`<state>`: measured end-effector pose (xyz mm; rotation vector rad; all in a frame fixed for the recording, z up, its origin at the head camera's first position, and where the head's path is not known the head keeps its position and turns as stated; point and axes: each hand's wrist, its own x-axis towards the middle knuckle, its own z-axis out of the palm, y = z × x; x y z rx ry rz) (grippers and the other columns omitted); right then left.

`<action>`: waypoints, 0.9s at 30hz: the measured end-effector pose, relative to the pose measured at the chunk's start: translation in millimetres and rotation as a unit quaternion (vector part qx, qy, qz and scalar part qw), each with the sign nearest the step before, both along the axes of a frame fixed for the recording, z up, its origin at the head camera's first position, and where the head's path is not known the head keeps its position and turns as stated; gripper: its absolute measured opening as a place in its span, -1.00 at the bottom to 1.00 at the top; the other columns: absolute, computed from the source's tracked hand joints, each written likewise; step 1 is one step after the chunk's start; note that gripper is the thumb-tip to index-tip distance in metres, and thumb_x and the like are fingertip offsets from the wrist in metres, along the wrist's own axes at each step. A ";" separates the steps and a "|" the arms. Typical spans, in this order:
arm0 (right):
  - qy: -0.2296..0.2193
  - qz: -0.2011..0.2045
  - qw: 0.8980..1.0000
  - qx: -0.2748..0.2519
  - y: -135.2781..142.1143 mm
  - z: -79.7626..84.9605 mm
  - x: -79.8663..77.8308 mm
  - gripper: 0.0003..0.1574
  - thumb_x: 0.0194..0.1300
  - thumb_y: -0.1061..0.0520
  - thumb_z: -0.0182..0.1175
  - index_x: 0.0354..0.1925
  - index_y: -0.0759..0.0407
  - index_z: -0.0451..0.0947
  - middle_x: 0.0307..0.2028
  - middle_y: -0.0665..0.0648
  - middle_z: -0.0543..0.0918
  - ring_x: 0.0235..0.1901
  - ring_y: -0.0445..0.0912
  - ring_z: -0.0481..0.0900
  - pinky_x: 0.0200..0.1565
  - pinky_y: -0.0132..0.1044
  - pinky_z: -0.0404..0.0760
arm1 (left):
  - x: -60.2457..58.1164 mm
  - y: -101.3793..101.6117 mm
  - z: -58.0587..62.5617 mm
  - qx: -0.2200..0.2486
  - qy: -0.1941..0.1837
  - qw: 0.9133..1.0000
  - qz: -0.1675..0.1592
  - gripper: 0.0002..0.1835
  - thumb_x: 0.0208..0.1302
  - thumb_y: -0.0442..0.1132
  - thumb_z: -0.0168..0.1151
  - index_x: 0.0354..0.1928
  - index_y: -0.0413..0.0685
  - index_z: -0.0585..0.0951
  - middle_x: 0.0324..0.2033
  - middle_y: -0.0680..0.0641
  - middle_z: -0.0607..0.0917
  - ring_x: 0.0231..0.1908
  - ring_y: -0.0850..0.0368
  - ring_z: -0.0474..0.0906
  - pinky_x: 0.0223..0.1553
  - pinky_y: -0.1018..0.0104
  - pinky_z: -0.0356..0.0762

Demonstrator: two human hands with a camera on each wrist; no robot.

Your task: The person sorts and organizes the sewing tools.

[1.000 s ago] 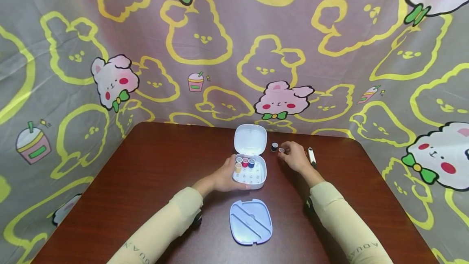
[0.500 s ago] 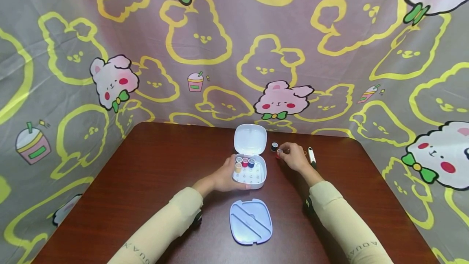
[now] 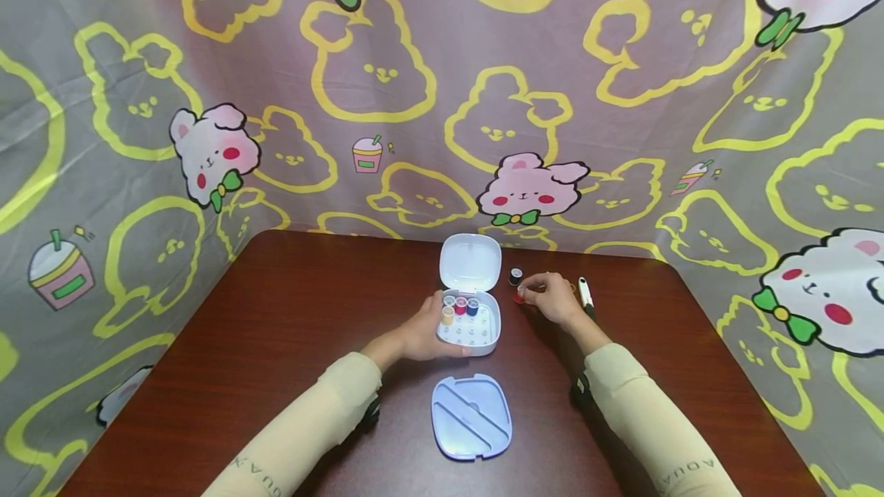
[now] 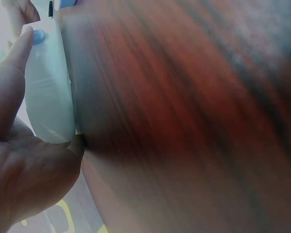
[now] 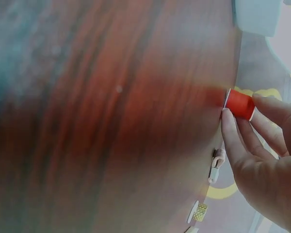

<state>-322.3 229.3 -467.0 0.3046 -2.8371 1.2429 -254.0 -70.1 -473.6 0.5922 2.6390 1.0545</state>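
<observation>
My left hand (image 3: 417,334) grips the left side and near corner of a white sewing box (image 3: 487,328), whose lid (image 3: 472,261) stands raised behind it. In the left wrist view, thumb and fingers bracket the box (image 4: 51,92). Several thread spools stand on pegs at the back left inside it, among them a red spool (image 3: 460,306), a dark blue spool (image 3: 473,307) and a beige spool (image 3: 447,316). Right of the box, my right hand (image 3: 552,301) pinches an orange-red thread spool (image 5: 240,104) by its ends, low over the table.
A black spool (image 3: 516,277) stands just beyond my right hand. A slim white-and-black tool (image 3: 586,296) lies farther right. Nearer me is a light-blue divided tray (image 3: 472,416). The right wrist view shows a gold thimble (image 5: 200,212) and a small pale clip-like piece (image 5: 216,165).
My right hand has shifted slightly left and nearer me with the orange-red spool, which tips between the fingertips. The left hand and box stay put.
</observation>
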 end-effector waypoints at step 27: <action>-0.068 0.049 0.986 -0.145 -20.9 11.0 19.5 -0.58 0.42 0.19 0.30 0.13 0.46 0.61 0.03 0.35 0.69 -0.08 0.09 0.77 0.21 0.04 0.54 | -1.7 -0.2 -3.2 -0.004 -0.003 1.000 0.002 0.42 -0.01 0.25 0.57 0.58 -0.27 -0.16 0.35 -0.29 0.24 0.25 -0.07 0.35 0.31 0.04 0.38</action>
